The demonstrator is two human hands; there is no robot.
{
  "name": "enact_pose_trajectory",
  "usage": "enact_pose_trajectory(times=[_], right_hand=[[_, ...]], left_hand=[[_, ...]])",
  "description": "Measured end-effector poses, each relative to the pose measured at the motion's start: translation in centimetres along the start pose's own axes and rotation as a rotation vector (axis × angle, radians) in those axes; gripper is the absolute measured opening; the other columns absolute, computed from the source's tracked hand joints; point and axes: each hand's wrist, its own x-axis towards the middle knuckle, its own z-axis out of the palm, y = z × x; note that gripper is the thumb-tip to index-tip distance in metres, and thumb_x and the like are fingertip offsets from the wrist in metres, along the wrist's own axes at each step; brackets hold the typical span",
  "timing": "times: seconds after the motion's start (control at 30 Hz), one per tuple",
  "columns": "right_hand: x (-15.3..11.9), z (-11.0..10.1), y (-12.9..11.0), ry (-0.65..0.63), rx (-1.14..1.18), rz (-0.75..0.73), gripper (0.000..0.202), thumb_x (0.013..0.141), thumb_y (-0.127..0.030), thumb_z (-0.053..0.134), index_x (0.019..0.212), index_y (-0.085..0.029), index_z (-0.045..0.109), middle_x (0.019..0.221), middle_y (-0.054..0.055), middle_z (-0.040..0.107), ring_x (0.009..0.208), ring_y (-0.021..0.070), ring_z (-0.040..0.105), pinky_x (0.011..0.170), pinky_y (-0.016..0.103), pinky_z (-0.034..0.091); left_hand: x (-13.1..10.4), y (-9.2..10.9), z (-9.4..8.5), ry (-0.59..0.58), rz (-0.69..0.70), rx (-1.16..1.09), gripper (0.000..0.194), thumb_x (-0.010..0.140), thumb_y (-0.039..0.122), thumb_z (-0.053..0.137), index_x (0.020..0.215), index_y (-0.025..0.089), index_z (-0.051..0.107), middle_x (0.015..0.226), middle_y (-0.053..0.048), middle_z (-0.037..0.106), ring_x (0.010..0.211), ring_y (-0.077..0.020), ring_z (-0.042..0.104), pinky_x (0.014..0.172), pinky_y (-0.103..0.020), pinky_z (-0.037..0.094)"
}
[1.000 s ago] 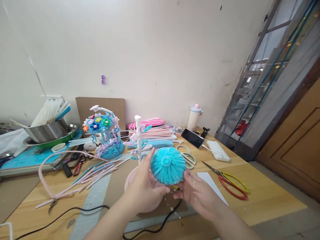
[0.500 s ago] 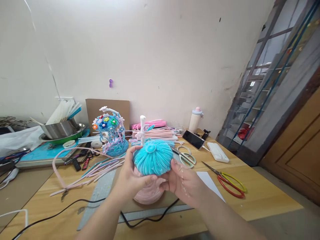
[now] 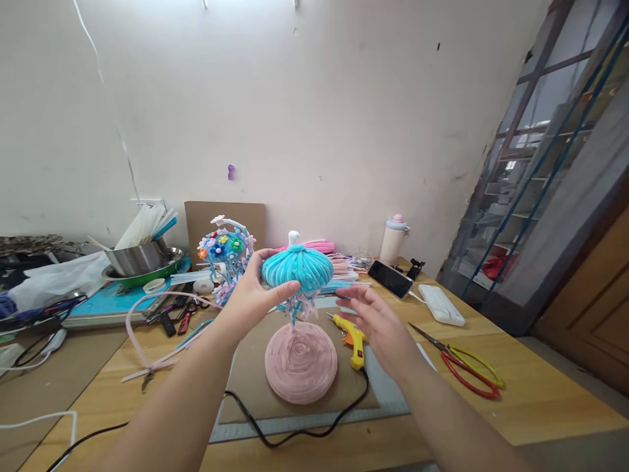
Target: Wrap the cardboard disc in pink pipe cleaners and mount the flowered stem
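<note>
Turquoise dome [image 3: 301, 267], left hand [image 3: 251, 292] gripping its side, right hand [image 3: 377, 321] loosely spread nearby

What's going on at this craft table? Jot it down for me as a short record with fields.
Left hand: holding the blue dome by its left side
Right hand: open, beside the dome
Below the dome: round pink base
Right of the base: yellow glue gun
Farther right: red-and-yellow-handled scissors
</note>
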Motion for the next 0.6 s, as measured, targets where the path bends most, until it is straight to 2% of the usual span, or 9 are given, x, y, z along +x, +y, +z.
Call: enact_pose_trajectory(times=[0.13, 0.3, 0.43, 0.6], right_hand=[[2.6, 1.3, -2.4, -0.081, -0.07, -0.157, 0.048, 0.079, -0.051, 0.072, 0.118, -0.029, 0.055, 0.131, 0.005, 0.054, 0.125, 0.0233, 0.047, 0.107, 0.039, 0.037], [4.8, 3.1, -5.2, -0.324, -0.197, -0.135, 0.068, 0.077, -0.063, 0.068, 0.13, -0.024, 0.05, 0.133, 0.011, 0.054, 0.121, 0.0281, 0.052, 0.099, 0.042, 0.044], [5.1, 3.7, -5.1, -0.377, -0.255, -0.118, 0.076, 0.074, -0.066, 0.068, 0.133, -0.022, 0.047, 0.135, 0.012, 0.051, 0.12, 0.0296, 0.052, 0.098, 0.043, 0.045], [4.6, 3.4, -3.5, -0.366, -0.256, -0.156, 0.081, 0.072, -0.058, 0.075, 0.138, -0.025, 0.043, 0.144, 0.01, 0.045, 0.13, 0.0303, 0.045, 0.104, 0.042, 0.041]], left_hand=[[0.4, 0.0, 0.0, -0.014, 0.003, -0.003, 0.071, 0.069, 0.051, 0.077, 0.125, 0.023, 0.045, 0.118, -0.008, 0.056, 0.106, -0.0269, 0.057, 0.088, -0.041, 0.047], [0.6, 0.0, -0.4, -0.051, 0.004, -0.038, 0.069, 0.071, 0.053, 0.074, 0.124, 0.02, 0.044, 0.117, -0.009, 0.057, 0.102, -0.025, 0.059, 0.082, -0.037, 0.05], [0.3, 0.2, -0.5, -0.066, 0.023, -0.048, 0.069, 0.07, 0.052, 0.076, 0.123, 0.021, 0.045, 0.118, -0.009, 0.057, 0.104, -0.0255, 0.059, 0.082, -0.036, 0.051], [-0.7, 0.6, 0.4, -0.072, 0.089, 0.003, 0.074, 0.066, 0.048, 0.08, 0.125, 0.022, 0.043, 0.119, -0.008, 0.057, 0.106, -0.0263, 0.06, 0.086, -0.037, 0.051]])
